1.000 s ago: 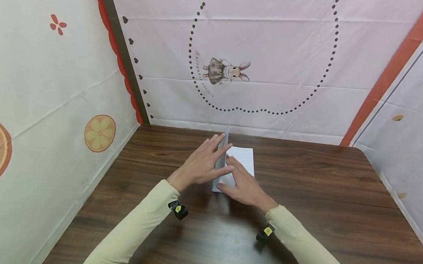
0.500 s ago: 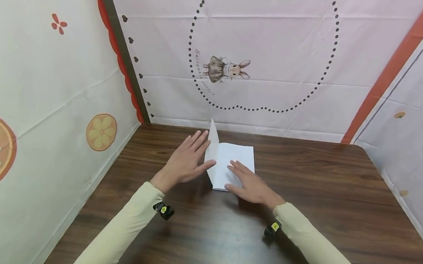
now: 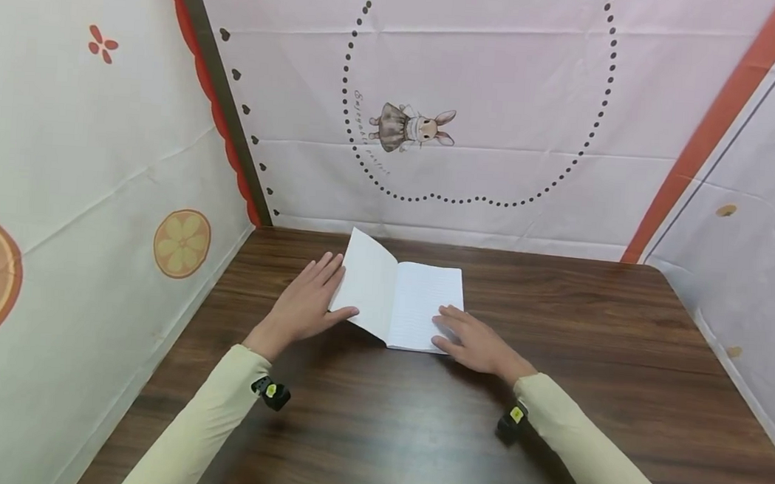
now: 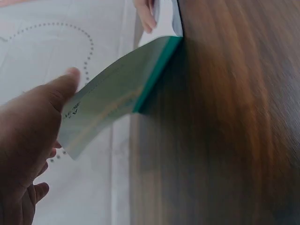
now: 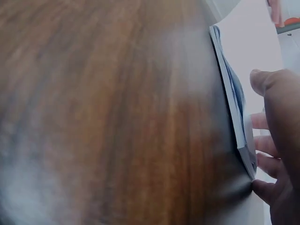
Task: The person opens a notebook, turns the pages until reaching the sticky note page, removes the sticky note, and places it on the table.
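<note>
An open notebook (image 3: 420,299) with ruled white pages lies toward the back of the table. Its front cover (image 3: 366,281) tilts up to the left, white on the inside. From the left wrist the cover's green, printed outside (image 4: 110,86) shows, bowed and raised off the wood. My left hand (image 3: 300,303) touches the cover's free outer edge with fingers extended and thumb across its near corner. On the right page rests my right hand (image 3: 477,341), fingers spread loosely near the page's outer edge. The right wrist view shows its thumb over the page stack (image 5: 229,89).
The dark wood table (image 3: 402,435) reaches back to a white printed cloth wall (image 3: 515,116). Cloth also hangs at the left side (image 3: 111,181) and the right side (image 3: 755,220). Both sleeves carry a small black wrist camera (image 3: 272,392).
The cover has swung from upright over to the left, opening the notebook and baring the ruled page. My left hand moved left with it; my right hand slid right across the page.
</note>
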Demonstrator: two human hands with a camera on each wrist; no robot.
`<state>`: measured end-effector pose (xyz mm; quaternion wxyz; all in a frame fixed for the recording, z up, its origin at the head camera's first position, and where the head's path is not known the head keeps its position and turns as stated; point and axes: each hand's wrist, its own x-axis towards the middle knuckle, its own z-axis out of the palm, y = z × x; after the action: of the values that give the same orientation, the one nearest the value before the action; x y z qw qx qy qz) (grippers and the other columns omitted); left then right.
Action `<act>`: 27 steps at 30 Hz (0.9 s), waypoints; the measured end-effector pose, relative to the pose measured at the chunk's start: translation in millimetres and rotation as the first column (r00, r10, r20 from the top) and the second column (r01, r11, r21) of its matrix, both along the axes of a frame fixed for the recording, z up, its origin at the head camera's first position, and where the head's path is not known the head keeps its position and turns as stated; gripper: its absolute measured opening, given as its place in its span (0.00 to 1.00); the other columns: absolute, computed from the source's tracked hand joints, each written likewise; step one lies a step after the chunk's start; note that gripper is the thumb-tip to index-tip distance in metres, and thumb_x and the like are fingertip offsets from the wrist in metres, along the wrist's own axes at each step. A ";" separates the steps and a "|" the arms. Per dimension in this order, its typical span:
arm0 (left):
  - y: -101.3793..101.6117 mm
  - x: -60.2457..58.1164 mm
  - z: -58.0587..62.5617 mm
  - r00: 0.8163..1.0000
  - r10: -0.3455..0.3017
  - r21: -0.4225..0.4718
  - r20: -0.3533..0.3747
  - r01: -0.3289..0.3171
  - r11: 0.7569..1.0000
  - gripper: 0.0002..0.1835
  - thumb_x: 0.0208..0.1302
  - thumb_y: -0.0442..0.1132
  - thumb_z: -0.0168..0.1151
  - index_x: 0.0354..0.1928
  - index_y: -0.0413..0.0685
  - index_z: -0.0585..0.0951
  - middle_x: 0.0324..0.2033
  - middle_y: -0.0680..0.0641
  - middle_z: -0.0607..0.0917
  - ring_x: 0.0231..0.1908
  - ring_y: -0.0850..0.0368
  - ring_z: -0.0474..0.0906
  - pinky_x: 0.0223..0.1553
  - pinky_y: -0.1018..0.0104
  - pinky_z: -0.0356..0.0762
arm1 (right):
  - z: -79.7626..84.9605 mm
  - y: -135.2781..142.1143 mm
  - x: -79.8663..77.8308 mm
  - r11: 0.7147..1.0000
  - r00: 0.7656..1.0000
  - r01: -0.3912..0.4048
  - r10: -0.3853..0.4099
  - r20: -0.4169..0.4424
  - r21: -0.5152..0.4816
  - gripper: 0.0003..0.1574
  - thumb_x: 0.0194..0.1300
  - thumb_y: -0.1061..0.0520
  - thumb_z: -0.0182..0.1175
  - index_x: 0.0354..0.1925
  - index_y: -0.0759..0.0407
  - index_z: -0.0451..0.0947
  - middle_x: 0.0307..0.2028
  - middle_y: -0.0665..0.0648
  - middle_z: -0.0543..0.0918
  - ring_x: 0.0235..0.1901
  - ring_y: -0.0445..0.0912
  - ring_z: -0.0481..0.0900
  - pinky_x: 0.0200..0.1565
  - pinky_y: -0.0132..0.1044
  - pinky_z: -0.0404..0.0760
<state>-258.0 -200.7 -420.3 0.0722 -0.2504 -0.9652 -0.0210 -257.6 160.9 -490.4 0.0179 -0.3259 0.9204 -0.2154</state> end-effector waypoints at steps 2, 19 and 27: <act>-5.4 -0.9 -5.5 1.000 -0.005 -0.002 0.016 0.005 1.000 0.50 0.70 0.68 0.55 0.76 0.33 0.61 0.79 0.36 0.56 0.79 0.41 0.47 0.78 0.45 0.46 | 0.8 1.7 0.0 1.000 1.000 0.000 0.000 0.006 0.007 0.38 0.77 0.38 0.54 0.71 0.61 0.71 0.75 0.64 0.66 0.76 0.61 0.58 0.72 0.61 0.61; -31.0 -9.1 -69.4 0.928 -0.106 0.211 0.358 0.030 0.977 0.44 0.66 0.63 0.64 0.78 0.51 0.64 0.79 0.41 0.57 0.79 0.41 0.49 0.73 0.39 0.59 | 2.2 12.1 1.9 0.999 0.999 0.023 -0.025 0.045 0.042 0.39 0.73 0.38 0.59 0.73 0.57 0.70 0.76 0.61 0.65 0.77 0.58 0.57 0.71 0.61 0.63; -36.6 -10.7 -69.7 0.914 -0.090 0.234 0.396 -0.006 0.972 0.44 0.66 0.63 0.64 0.78 0.52 0.64 0.80 0.43 0.55 0.79 0.42 0.47 0.72 0.37 0.58 | -0.2 28.6 -3.5 1.000 0.999 0.016 -0.017 0.040 0.009 0.41 0.69 0.36 0.64 0.71 0.57 0.73 0.74 0.58 0.68 0.76 0.57 0.61 0.70 0.60 0.66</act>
<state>-268.7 -237.3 -490.0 -0.1005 -0.2514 -0.9446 -0.1855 -261.0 189.5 -490.6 0.0360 -0.3137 0.9234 -0.2183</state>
